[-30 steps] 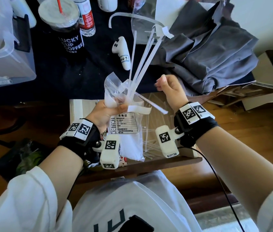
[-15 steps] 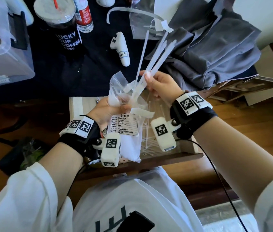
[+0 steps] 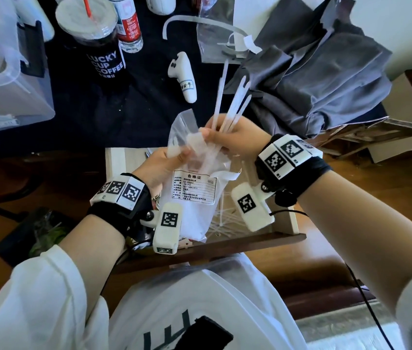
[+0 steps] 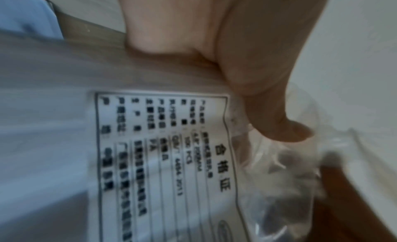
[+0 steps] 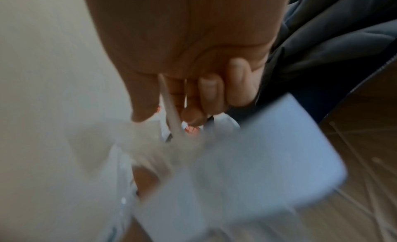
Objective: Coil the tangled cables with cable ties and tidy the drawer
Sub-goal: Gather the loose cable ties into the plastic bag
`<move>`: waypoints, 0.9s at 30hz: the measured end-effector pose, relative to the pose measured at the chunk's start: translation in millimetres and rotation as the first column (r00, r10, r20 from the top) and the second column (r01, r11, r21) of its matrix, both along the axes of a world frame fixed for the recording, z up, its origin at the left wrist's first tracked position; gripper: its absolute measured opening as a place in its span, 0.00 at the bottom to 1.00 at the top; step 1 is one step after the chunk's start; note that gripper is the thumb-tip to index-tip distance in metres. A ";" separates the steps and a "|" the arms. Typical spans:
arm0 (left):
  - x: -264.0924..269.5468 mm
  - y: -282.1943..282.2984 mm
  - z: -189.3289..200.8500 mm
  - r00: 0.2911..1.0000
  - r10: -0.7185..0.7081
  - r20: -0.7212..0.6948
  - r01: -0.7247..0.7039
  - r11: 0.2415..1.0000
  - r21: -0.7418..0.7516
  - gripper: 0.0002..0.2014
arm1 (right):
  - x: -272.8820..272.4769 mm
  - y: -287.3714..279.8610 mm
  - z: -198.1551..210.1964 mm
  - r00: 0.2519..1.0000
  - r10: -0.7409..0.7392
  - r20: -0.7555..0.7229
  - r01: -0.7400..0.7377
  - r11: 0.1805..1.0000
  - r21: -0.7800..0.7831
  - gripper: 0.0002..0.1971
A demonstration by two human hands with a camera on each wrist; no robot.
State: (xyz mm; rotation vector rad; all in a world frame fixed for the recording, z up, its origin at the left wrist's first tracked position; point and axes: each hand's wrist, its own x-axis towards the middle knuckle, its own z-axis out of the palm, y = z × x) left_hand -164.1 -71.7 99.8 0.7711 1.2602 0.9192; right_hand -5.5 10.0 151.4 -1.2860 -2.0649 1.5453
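A clear plastic bag [image 3: 195, 195] of white cable ties, with a printed label [image 4: 163, 160], hangs over the open wooden drawer [image 3: 263, 238]. My left hand [image 3: 164, 162] pinches the bag's mouth. My right hand [image 3: 227, 135] grips a bunch of white cable ties [image 3: 232, 102] whose lower ends sit in the bag and whose heads stick up and away. In the right wrist view a tie [image 5: 171, 109] runs between the curled fingers [image 5: 206, 94]. Several loose ties [image 3: 225, 218] lie on the drawer bottom. No cables are visible.
On the dark tabletop behind stand a coffee cup [image 3: 98, 46] with a red straw, a water bottle [image 3: 128, 24], a white controller [image 3: 184, 74], a clear bin [image 3: 2, 72] at left and crumpled grey cloth [image 3: 326, 79] at right. A single long tie [image 3: 200, 24] lies further back.
My right hand moved left and down onto the bunch of ties and now grips them at the bag's mouth. The ties have slid lower into the bag.
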 end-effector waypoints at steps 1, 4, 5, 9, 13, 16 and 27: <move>-2.5 -0.9 -0.6 0.999 -0.022 -0.027 0.022 1.000 0.013 0.30 | 1.9 3.7 3.5 0.996 -0.059 -0.060 0.057 0.998 -0.034 0.09; -10.0 -1.8 -4.7 0.995 -0.060 -0.085 0.063 0.998 0.030 0.42 | 6.6 13.2 8.8 0.956 -0.197 -0.218 0.180 0.979 -0.094 0.10; -10.5 -1.3 -4.9 0.994 -0.062 -0.093 0.065 0.997 0.033 0.44 | 5.9 13.2 6.3 0.968 -0.152 -0.199 0.141 0.988 -0.068 0.10; -8.6 3.5 -3.9 0.994 -0.016 -0.105 0.017 1.000 0.015 0.42 | -3.0 4.1 -5.0 0.941 0.169 0.292 -0.213 0.969 0.125 0.06; -18.8 2.7 -18.3 0.984 -0.024 -0.178 0.015 0.999 -0.052 0.45 | -5.7 9.0 -4.4 0.997 -0.075 -0.028 0.075 0.997 0.021 0.06; -20.7 -0.8 -17.5 0.983 -0.053 -0.176 0.047 0.998 -0.038 0.43 | -6.7 10.3 -8.8 0.997 -0.042 -0.058 0.043 0.999 0.018 0.09; -18.1 -23.2 -17.4 0.945 0.263 -0.197 -0.300 0.934 -0.191 0.22 | 63.9 -2.7 -111.6 0.933 -0.220 0.286 0.303 0.907 -0.291 0.10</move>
